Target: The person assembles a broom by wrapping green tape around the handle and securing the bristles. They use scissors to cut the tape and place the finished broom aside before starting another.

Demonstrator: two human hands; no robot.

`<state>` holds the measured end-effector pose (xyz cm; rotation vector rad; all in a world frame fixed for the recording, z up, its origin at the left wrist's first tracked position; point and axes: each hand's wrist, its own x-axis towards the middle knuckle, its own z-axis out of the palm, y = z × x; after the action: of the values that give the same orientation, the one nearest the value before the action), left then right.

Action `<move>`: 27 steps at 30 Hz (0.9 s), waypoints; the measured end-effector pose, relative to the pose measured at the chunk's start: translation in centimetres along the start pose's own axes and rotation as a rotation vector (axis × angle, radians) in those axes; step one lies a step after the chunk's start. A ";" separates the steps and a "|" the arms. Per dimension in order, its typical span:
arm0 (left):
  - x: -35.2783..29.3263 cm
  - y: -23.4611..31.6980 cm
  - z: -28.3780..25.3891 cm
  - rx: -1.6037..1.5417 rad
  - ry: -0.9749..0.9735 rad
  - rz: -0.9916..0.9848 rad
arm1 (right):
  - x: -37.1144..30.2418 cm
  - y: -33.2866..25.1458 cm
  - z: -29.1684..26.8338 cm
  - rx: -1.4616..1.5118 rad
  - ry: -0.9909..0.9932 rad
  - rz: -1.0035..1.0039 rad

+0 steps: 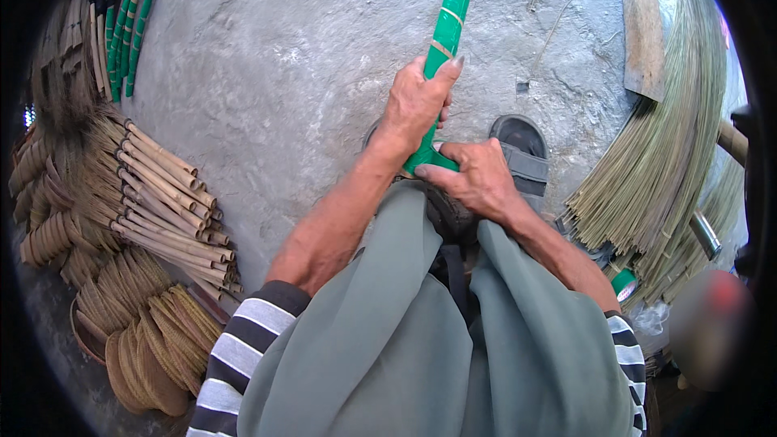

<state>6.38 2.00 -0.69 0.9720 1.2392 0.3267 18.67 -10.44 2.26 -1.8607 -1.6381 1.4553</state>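
A broom handle [451, 23] wrapped in shiny green tape, with narrow tan bands, runs from the top edge down toward my lap. My left hand [414, 107] is closed around it, thumb lying along the shaft. Just below, at the handle's lower end, my right hand [479, 178] pinches a green tape strip [441, 160] that sticks out sideways from the handle. The handle's upper end runs out of view. Grey-green cloth [356, 316] covers my lap right under both hands.
At left lie bundled brooms with bamboo handles [174, 194], coiled tan cord [154, 348] and green-taped handles [129, 32]. A long straw bundle [655, 170] lies at right under a wooden board [642, 28]. A green tape roll [624, 284] sits beside it. My sandal [522, 154] rests on the concrete floor [267, 73].
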 end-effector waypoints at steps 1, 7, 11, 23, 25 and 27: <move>0.3 0.2 -0.4 -0.179 -0.150 -0.047 | 0.0 0.4 -0.1 0.133 -0.039 0.076; 1.2 -0.9 -1.5 -0.084 -0.066 -0.019 | 3.1 0.5 0.7 0.083 -0.022 0.051; -0.2 -2.4 -1.3 0.146 0.123 0.081 | 3.2 -0.8 0.6 -0.062 0.062 -0.060; 0.3 -3.3 -1.8 -0.268 -0.126 -0.196 | 2.3 0.2 0.9 -0.008 0.012 0.063; 0.2 -3.6 -1.9 -0.243 -0.082 -0.168 | 2.3 0.2 0.5 -0.015 -0.041 0.094; -0.3 -3.7 -1.6 -0.170 -0.034 -0.074 | 1.6 0.1 -0.2 -0.022 -0.095 0.079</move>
<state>3.84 0.37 -3.35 0.7812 1.1935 0.3499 18.66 -9.02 1.43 -1.9158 -1.6460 1.5875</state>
